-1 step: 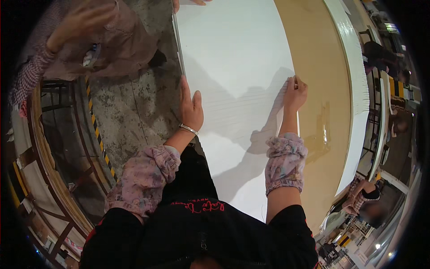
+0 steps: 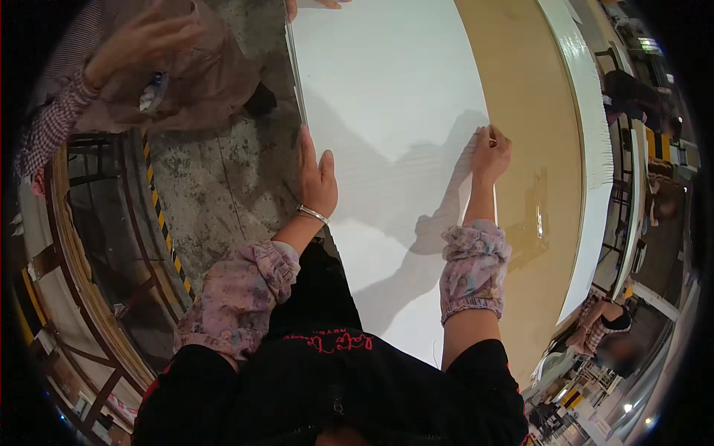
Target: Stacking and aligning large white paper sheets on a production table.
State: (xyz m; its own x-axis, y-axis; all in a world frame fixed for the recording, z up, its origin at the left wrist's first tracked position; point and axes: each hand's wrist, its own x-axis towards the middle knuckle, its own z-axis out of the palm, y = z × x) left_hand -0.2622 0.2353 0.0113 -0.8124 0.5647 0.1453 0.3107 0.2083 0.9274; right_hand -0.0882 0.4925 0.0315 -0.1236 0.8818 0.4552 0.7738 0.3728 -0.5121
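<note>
A large white sheet (image 2: 387,67) lies before me, with faint lines and my shadow across its middle. My left hand (image 2: 318,178) rests along its left edge, fingers stretched out and thumb apart, a metal bangle at the wrist. At the right edge, my right hand (image 2: 491,154) is closed, fingertips pinched on the sheet's border. Under the sheet and to its right shows a tan board (image 2: 520,89) with a glossy strip of clear tape (image 2: 537,215). At the far end another person's fingers (image 2: 320,3) touch the sheet.
A person in a brown apron (image 2: 201,74) stands at the far left, one hand (image 2: 141,44) raised. Below are dark metal racks (image 2: 97,297) and a yellow-black floor stripe (image 2: 160,223). A stack of white sheets (image 2: 595,149) borders the board on the right. Other people sit farther right.
The raised hand of the person at the far left has shifted slightly to the right. My own hands and the white sheet stay in place.
</note>
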